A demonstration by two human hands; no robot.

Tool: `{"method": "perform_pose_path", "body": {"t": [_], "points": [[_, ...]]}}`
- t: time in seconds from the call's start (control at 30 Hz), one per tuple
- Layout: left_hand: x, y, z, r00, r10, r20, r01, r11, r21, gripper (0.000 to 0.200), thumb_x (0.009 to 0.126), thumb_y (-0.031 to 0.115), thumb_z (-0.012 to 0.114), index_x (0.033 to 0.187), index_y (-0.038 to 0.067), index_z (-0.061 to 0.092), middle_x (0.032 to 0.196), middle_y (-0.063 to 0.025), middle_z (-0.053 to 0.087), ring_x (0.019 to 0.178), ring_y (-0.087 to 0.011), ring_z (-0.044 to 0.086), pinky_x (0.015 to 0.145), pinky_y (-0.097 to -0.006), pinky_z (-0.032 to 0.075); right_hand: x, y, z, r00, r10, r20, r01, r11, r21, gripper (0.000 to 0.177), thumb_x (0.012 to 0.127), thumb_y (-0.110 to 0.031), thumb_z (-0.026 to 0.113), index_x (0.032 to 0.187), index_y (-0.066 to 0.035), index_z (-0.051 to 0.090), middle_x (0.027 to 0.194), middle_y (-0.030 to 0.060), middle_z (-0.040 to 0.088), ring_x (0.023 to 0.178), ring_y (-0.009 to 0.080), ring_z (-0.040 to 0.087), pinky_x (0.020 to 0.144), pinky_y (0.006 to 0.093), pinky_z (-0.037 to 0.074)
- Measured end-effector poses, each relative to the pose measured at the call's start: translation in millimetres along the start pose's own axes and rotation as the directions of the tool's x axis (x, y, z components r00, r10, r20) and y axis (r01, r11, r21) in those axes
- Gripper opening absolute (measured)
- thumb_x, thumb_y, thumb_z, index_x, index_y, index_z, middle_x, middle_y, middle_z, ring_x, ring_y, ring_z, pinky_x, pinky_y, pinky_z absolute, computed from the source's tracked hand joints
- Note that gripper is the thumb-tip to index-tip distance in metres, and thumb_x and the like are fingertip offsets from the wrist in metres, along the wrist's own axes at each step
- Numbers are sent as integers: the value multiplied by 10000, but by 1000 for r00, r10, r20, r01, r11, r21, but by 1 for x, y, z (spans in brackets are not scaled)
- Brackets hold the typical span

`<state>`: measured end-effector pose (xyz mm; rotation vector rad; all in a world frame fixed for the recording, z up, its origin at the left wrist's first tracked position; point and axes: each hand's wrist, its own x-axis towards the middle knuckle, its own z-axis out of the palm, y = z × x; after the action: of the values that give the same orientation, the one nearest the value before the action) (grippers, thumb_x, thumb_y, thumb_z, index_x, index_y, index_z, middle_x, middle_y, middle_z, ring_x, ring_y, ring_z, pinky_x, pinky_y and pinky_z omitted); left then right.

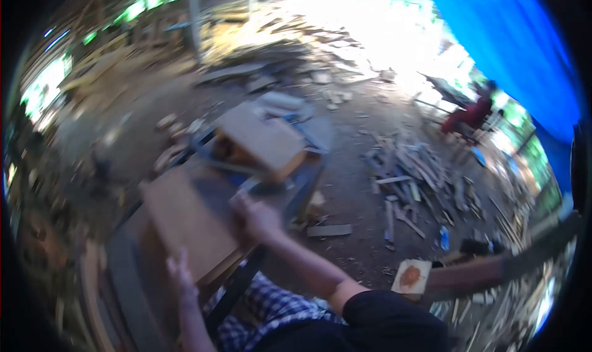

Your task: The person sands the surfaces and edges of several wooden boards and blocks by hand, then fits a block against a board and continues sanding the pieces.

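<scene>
Across the lap of the person, who wears a black sleeve (391,321) and blue-and-white checked cloth (271,302), the view drops to a dark work table (216,182). The left hand (180,273) is open, fingers raised, at the near side of a flat-faced wooden piece (191,216) lying on the table; blur hides whether they touch. The right hand (259,218) is beyond that piece's right edge, its fingers partly bent; whether it grips anything I cannot tell. Just past its fingertips sits a second wooden piece (262,136), box-like and open at one side, atop some blurred items. To the right, a clear bottle (444,238) stands on the ground near a heap of wood scraps (419,170). Farther off are a person in red (472,114), a blue tarp (512,44) overhead and piled boards (259,56).
</scene>
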<state>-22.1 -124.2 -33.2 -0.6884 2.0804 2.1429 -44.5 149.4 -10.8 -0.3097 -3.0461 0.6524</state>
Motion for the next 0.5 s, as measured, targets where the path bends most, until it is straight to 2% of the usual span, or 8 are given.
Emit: {"method": "perform_pose_path", "body": {"t": [0.07, 0.1, 0.13, 0.27, 0.33, 0.4, 0.47, 0.5], "points": [[-5, 25, -2, 992, 37, 119, -29, 997, -68, 848, 960, 420, 605, 1525, -30, 161, 1510, -239, 329, 1336, -333, 426, 1083, -398, 395, -3, -4, -7, 998, 54, 38, -54, 999, 7, 952, 746, -144, 696, 1554, -238, 201, 1115, 233, 626, 961, 408, 668, 820, 479, 544], [12, 14, -6, 982, 113, 154, -103, 992, -71, 791, 969, 398, 597, 1514, -23, 207, 1483, -232, 367, 1306, -317, 454, 1063, -393, 412, -3, -3, -8, 999, 49, 13, -50, 997, 54, 959, 742, -146, 700, 1555, -238, 200, 1124, 233, 623, 990, 406, 658, 850, 471, 534], [24, 4, -16, 968, 185, 171, -176, 982, -70, 736, 978, 376, 589, 1503, -16, 254, 1456, -225, 405, 1277, -301, 483, 1042, -388, 429, -4, -3, -8, 1000, 31, 0, -31, 994, 109, 966, 738, -148, 704, 1556, -237, 198, 1133, 233, 620, 1019, 404, 648, 880, 462, 524], [19, 9, -33, 945, 243, 219, -237, 970, -54, 578, 1007, 304, 554, 1452, -11, 362, 1378, -184, 490, 1207, -259, 531, 1001, -374, 451, -4, 2, -13, 998, 47, 42, -54, 984, 170, 968, 733, -130, 687, 1558, -230, 190, 1139, 237, 617, 1064, 400, 630, 926, 454, 502], [6, 17, -47, 858, 301, 417, -225, 949, -222, 463, 1019, 255, 538, 1384, -14, 445, 1299, -136, 559, 1145, -215, 566, 977, -356, 461, -6, 5, -23, 999, 26, 39, -32, 983, 180, 951, 730, -101, 655, 1553, -223, 195, 1133, 235, 622, 1054, 397, 636, 909, 452, 513], [-3, 25, -66, 860, 260, 439, -192, 962, -193, 422, 1017, 210, 539, 1369, -9, 459, 1293, -118, 573, 1136, -198, 577, 983, -338, 461, 0, 15, -21, 1000, 13, 22, -17, 982, 187, 931, 719, -118, 661, 1536, -207, 224, 1108, 229, 644, 1012, 393, 656, 883, 454, 526], [5, 34, -83, 853, 188, 488, -181, 982, -62, 400, 1005, 198, 558, 1339, -11, 489, 1264, -105, 596, 1122, -184, 589, 989, -336, 464, 7, 22, -33, 990, 47, 133, -76, 971, 225, 953, 707, -149, 691, 1534, -209, 223, 1121, 227, 652, 1041, 388, 651, 898, 454, 521], [8, 43, -88, 850, 181, 495, -177, 983, -56, 400, 1005, 198, 558, 1339, -11, 489, 1264, -105, 596, 1122, -184, 589, 989, -336, 464, 11, 28, -31, 989, 56, 137, -88, 966, 243, 969, 696, -179, 718, 1529, -213, 226, 1135, 221, 658, 1070, 386, 642, 920, 456, 513]]}}
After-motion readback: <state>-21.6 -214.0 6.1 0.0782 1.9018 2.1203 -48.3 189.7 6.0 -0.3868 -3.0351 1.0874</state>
